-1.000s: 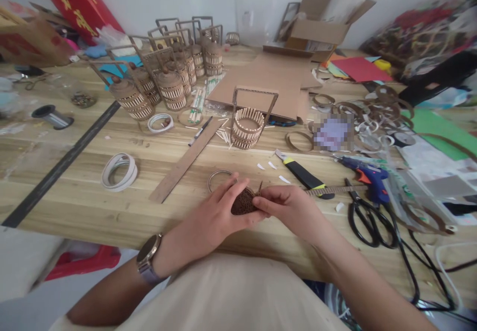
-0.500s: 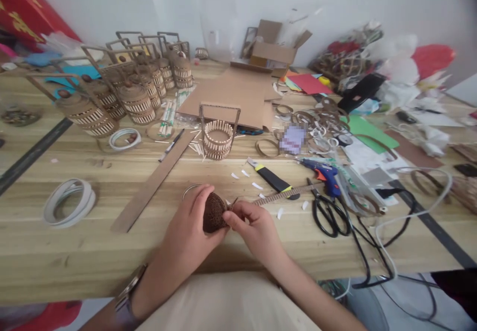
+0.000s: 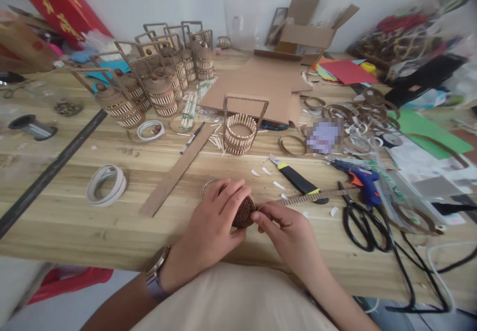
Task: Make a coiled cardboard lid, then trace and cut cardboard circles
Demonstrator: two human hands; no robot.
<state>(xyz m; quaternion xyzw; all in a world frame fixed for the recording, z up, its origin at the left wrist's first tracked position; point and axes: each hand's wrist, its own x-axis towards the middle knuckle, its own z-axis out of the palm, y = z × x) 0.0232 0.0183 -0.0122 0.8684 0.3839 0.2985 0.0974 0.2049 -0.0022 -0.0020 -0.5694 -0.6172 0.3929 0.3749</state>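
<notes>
The coil (image 3: 245, 212) is dark brown, rounded and tightly wound, its layered face visible, its left side covered, near the table's (image 3: 167, 229) front edge. The strip (image 3: 309, 196), narrow, brown and cross-ribbed, extends rightward; its left end is hidden.

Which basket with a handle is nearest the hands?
The open basket standing alone in front of the cardboard sheet; the other baskets cluster farther back, to the left.
</notes>
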